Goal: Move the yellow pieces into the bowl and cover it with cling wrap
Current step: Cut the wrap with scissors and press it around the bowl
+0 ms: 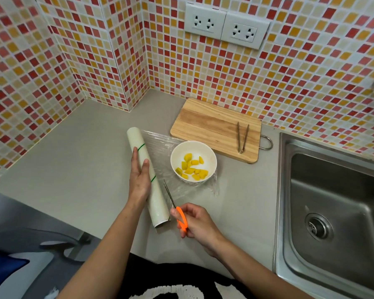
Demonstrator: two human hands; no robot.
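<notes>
Grey counter (78,160), corner of a tiled wall. White bowl (193,161) near centre, holding all the visible yellow pieces (192,168). A sheet of cling wrap (181,190) lies flat on the counter, running from the roll out under the bowl; the bowl's top is uncovered.

Cling wrap roll (146,175) lies at 9 o'clock of the bowl, just beside it, long axis running roughly 11 to 5 o'clock. Left hand (139,175) rests on the roll, fingers straight and together along its left side, thumb over the top, pressing it down.

Right hand (194,223) at 6 o'clock of the bowl, fingers curled through the orange handles of the scissors (175,203). Blades point toward 11 o'clock along the roll's right edge, over the sheet; whether the blades are parted cannot be told.

Wooden cutting board (209,124) at 1 o'clock of the bowl, with metal tongs (243,137) lying on its right part. Steel sink (333,201) at 3 o'clock. Two wall sockets (225,28) above the board.
</notes>
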